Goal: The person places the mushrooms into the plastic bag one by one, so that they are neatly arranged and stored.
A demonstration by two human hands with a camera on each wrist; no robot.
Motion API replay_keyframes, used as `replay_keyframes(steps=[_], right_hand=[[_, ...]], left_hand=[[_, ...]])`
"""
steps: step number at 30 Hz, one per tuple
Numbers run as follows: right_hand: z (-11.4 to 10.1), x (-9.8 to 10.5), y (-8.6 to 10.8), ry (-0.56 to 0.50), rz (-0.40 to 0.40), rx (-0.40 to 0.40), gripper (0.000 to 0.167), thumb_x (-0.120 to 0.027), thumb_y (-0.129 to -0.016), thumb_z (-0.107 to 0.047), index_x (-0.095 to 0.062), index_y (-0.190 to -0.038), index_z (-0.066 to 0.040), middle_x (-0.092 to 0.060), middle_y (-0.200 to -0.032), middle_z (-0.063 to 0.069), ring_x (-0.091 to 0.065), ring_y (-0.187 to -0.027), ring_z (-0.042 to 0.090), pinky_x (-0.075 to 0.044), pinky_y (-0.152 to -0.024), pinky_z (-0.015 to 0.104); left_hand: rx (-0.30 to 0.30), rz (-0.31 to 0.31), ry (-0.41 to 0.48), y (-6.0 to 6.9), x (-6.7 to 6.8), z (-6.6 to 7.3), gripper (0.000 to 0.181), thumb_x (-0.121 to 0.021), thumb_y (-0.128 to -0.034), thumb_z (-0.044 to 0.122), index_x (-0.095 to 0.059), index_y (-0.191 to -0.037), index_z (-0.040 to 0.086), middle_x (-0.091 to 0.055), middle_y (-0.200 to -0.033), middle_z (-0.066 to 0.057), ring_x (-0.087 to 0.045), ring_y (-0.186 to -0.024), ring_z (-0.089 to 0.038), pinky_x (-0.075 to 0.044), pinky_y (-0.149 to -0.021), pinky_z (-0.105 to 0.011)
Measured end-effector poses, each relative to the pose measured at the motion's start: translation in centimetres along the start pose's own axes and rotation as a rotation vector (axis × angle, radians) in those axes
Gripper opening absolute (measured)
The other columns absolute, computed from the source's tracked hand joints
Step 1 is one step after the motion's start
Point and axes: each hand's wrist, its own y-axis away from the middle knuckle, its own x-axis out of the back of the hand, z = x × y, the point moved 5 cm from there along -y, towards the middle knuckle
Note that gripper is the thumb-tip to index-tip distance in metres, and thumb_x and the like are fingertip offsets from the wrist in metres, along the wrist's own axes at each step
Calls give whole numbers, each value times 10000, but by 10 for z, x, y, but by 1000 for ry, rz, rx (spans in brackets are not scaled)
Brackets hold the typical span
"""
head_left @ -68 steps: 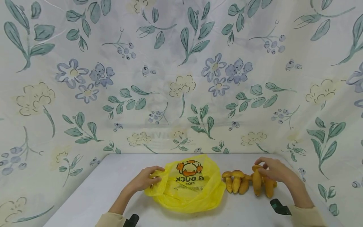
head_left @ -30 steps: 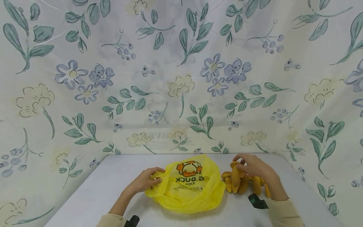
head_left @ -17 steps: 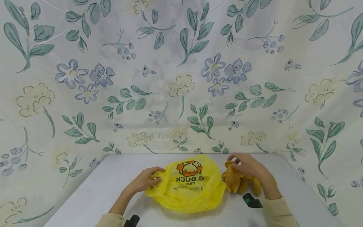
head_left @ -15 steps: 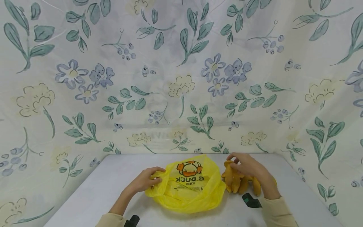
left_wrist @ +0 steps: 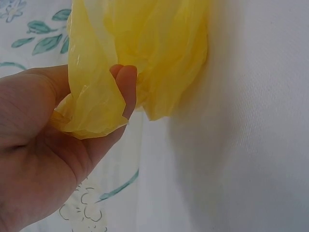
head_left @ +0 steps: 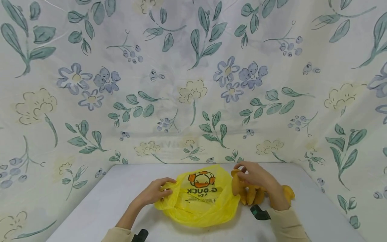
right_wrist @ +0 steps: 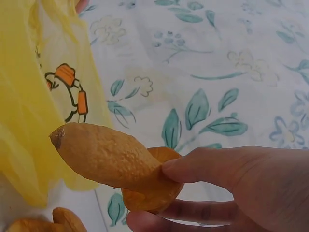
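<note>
A yellow plastic bag (head_left: 201,211) with a duck print lies on the table, and my left hand (head_left: 154,193) grips its left edge. The left wrist view shows the bag film (left_wrist: 96,106) between the thumb and fingers of that hand (left_wrist: 43,145). My right hand (head_left: 257,174) holds a brown mushroom (head_left: 235,184) at the bag's right edge. In the right wrist view the mushroom (right_wrist: 111,154) is pinched near its cap by the hand (right_wrist: 231,183), its stem pointing toward the bag (right_wrist: 29,96). Whether it touches the bag, I cannot tell.
Several more mushrooms (head_left: 251,195) lie right of the bag, partly under my right hand, with another (head_left: 288,193) farther right. The white table (head_left: 121,181) meets a floral cloth (head_left: 193,134) behind it.
My right hand has carried the mushroom leftward from the right end of the row to the bag's right edge. My left hand has stayed on the bag.
</note>
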Motion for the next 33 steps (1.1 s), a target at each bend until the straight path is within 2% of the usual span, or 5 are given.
replay_keyframes(steps=[5, 13, 19, 25, 33], right_hand=[[-8, -2, -4, 1, 14, -10, 207, -582, -969, -170, -644, -1165, -147, -675, -1047, 109, -617, -716, 196, -548, -650, 292], [-23, -7, -6, -4, -3, 81, 236, -556, -978, -114, -621, -1204, -99, -685, -976, 99, -646, -696, 218, -545, -634, 283], [-28, -19, -9, -50, -19, 78, 234, -565, -972, -113, -621, -1198, -96, -685, -998, 112, -650, -701, 239, -563, -626, 308], [-37, -29, -14, -59, -24, 111, 230, -579, -957, -84, -624, -1182, -77, -680, -1014, 127, -643, -686, 229, -555, -614, 278], [-45, -51, -21, -58, -66, 137, 221, -593, -945, -89, -624, -1164, -83, -684, -1048, 112, -645, -690, 187, -580, -643, 288]], left_hand=[[12, 4, 0, 0, 0, -2, 333, -658, -930, 141, -629, -1255, 75, -593, -1346, -194, -555, -1156, -302, -498, -961, -513], [8, 9, -14, 2, 0, 1, 338, -654, -931, 139, -627, -1260, 68, -595, -1345, -195, -560, -1175, -320, -485, -990, -541], [15, 5, 4, 2, -1, 3, 335, -656, -932, 145, -628, -1257, 71, -587, -1353, -202, -536, -1232, -368, -437, -1033, -599], [21, 10, 18, 1, -1, 1, 328, -654, -931, 129, -631, -1254, 82, -590, -1355, -189, -526, -1252, -367, -419, -1051, -605], [6, 5, 3, 1, 0, 2, 328, -647, -938, 146, -628, -1257, 72, -590, -1351, -197, -546, -1215, -347, -463, -1012, -575]])
